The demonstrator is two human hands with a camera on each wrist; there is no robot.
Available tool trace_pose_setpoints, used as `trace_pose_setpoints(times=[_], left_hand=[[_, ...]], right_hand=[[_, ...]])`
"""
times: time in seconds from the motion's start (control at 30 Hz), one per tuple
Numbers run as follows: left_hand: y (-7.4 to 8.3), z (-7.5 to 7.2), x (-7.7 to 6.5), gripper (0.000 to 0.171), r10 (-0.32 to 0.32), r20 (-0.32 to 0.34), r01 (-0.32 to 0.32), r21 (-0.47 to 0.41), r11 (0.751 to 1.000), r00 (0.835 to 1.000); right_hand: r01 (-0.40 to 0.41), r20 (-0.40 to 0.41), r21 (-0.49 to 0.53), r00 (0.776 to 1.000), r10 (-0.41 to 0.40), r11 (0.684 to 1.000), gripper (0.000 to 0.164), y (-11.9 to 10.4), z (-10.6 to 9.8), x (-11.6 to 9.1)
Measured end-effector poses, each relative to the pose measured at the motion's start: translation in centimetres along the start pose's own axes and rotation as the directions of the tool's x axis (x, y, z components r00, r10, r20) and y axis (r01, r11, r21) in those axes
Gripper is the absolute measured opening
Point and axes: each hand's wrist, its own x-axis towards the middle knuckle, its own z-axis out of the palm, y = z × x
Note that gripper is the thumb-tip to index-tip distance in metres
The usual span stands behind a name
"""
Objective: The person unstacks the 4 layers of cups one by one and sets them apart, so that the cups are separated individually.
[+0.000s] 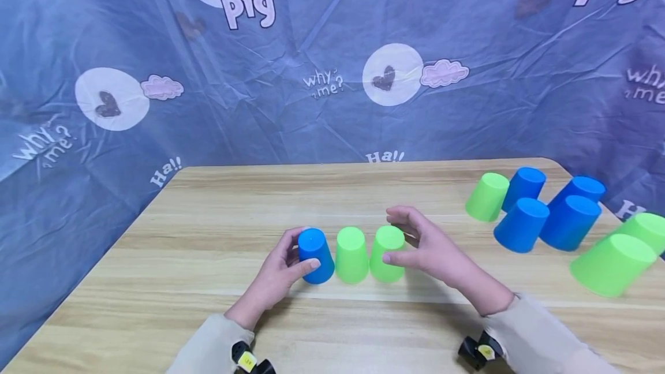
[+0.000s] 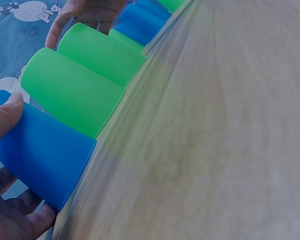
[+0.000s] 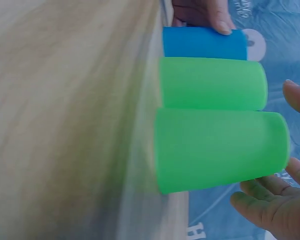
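Observation:
Three upside-down cups stand in a row across the middle of the table: a blue cup (image 1: 318, 255) on the left, a green cup (image 1: 351, 255) in the middle and another green cup (image 1: 388, 240) on the right. My left hand (image 1: 275, 275) holds the blue cup from its left side, thumb on the near face and fingers curled behind. Around the right-hand green cup, my right hand (image 1: 436, 248) is spread with thumb and fingers apart. In the right wrist view its thumb (image 3: 297, 95) is clear of that cup, while some fingertips lie close to the cup's side; contact is unclear.
At the right of the wooden table (image 1: 208, 258) stand more upside-down cups: a green cup (image 1: 487, 197), several blue ones including a near blue cup (image 1: 521, 225), and two green ones, the nearer green cup (image 1: 612, 265) at the front. A patterned blue cloth (image 1: 291, 120) hangs behind.

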Motion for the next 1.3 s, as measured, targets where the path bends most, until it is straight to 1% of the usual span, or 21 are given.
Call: trace_pose_setpoints(times=[0.13, 0.2, 0.27, 0.47, 0.67, 0.9, 1.17, 1.3], left_hand=[[0.0, 0.0, 0.0, 0.050, 0.002, -0.003, -0.002, 0.000, 1.000, 1.000], [0.0, 0.1, 0.1, 0.050, 0.002, -0.003, -0.002, -0.003, 1.000, 1.000], [-0.1, 0.1, 0.1, 0.050, 0.001, -0.003, -0.001, -0.006, 1.000, 1.000], [0.0, 0.2, 0.1, 0.050, -0.001, 0.000, 0.001, -0.003, 1.000, 1.000], [0.2, 0.2, 0.3, 0.050, -0.004, -0.002, 0.004, 0.005, 1.000, 1.000], [0.2, 0.3, 0.2, 0.050, -0.008, -0.002, 0.008, 0.008, 1.000, 1.000], [0.1, 0.2, 0.1, 0.051, -0.018, -0.004, 0.018, 0.010, 1.000, 1.000], [0.1, 0.1, 0.1, 0.051, -0.022, 0.000, 0.022, 0.009, 1.000, 1.000]], right_hand=[[-0.023, 0.012, 0.002, 1.000, 0.023, 1.000, 0.079, 0.6, 0.4, 0.2], [-0.048, 0.018, 0.001, 0.999, 0.048, 0.999, 0.081, 0.8, 0.5, 0.2], [-0.067, 0.023, -0.019, 0.997, 0.068, 0.998, 0.083, 0.9, 0.6, 0.3], [-0.100, 0.016, -0.079, 0.995, 0.101, 0.992, 0.083, 1.2, 0.7, 0.4], [-0.113, 0.014, -0.097, 0.993, 0.115, 0.989, 0.081, 1.6, 0.8, 0.6], [-0.167, -0.004, -0.097, 0.986, 0.168, 0.981, 0.076, 2.2, 0.9, 0.5], [-0.145, -0.004, -0.077, 0.989, 0.145, 0.986, 0.073, 2.8, 1.1, 0.5], [-0.141, -0.009, -0.084, 0.990, 0.141, 0.986, 0.071, 2.9, 1.2, 0.5]])
